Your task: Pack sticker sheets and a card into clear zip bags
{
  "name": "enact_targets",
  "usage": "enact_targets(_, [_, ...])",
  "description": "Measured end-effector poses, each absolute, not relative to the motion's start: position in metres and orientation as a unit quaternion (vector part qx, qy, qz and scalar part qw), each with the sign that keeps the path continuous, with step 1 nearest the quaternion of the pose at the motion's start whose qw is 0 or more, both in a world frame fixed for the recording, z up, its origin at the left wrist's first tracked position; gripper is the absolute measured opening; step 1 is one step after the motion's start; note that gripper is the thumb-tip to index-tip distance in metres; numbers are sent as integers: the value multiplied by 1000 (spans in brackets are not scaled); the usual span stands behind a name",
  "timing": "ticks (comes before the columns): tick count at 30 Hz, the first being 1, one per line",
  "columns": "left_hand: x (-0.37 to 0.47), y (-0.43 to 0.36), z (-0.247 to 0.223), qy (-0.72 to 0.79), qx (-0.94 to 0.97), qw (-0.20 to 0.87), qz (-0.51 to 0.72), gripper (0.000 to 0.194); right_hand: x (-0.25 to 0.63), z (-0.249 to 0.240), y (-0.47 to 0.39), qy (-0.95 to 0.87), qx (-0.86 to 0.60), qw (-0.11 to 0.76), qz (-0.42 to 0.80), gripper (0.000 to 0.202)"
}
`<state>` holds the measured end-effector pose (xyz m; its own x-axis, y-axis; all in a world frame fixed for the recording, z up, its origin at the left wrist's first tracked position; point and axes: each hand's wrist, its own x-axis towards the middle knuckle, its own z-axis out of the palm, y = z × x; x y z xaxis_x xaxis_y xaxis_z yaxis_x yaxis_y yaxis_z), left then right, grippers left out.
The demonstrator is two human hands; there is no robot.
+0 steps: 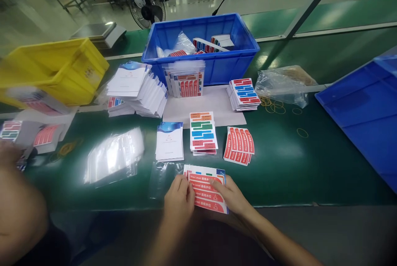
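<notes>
"What is in the hands?" "A thin stack of sheets [206, 199], held together at the near edge of the green table [288, 179]; the top one is red, with Max Level and Min Level strips, and multicoloured and blue edges show behind it."

"And the fingers?" "The left hand [179, 195] has its fingers bunched narrowly at the stack's left edge; the right hand [231, 193] grips the right side, thumb laid over the red face, the other fingers mostly hidden behind."

"What lies nearest?" "A clear bag [163, 181], flat just beside the left hand; beyond the stack, from left to right, stand a pile of white booklets [169, 144], a pile of multicoloured sheets [203, 134] and a fanned pile of red sheets [238, 146]; more clear bags [114, 156] lie farther left."

"Farther out?" "Filled packets [187, 84] lean upright against a blue bin [214, 63], which holds plastic bags and sheets; a tall booklet stack [133, 86] is to their left, another multicoloured stack [245, 92] to their right, near loose rubber bands [274, 106] and a crumpled plastic bag [281, 84]."

"The sides?" "A yellow bin [82, 72] at left, a second blue bin [366, 113] at right; a blurred arm [21, 212] of another person reaches in at far left."
</notes>
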<state>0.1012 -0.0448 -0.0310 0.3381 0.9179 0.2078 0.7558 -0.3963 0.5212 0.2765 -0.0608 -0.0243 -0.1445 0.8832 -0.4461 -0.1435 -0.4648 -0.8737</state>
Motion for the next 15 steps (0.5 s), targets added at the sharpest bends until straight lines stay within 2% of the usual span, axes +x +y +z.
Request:
enact_targets(6, [107,-53,-23,482,791,266,267,16,270,-20,-50,-492,-512,327,623,38])
enact_targets(11, [93,-46,-1,525,684,354,362,19,278,-12,-49,-510,-438,379,636,28])
enact_targets(15, [79,-39,21,552,607,381,426,24,280,-3,-53,-543,-479,444,528,16])
